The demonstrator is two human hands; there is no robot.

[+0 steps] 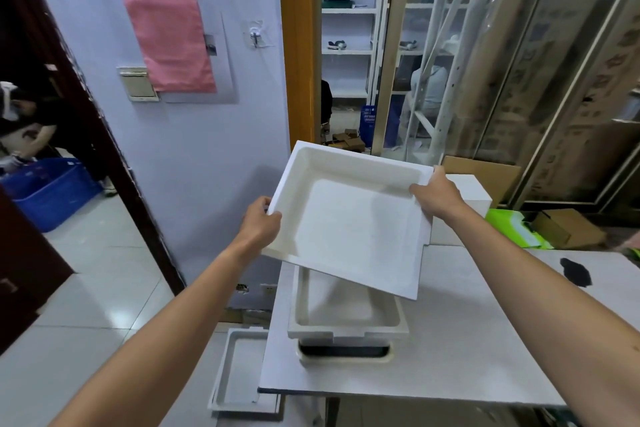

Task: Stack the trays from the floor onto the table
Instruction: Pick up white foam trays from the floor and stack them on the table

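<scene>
Because its far edge is tipped up over the stack (348, 322) on the table (485, 340), a white tray (349, 222) is gripped at opposite rims by the left hand (261, 222) and right hand (438, 196), likely for lining up; another tray (239, 371) is left on the floor.

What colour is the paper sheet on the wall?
Pink; it shows clearly in the head view, upper left.
</scene>
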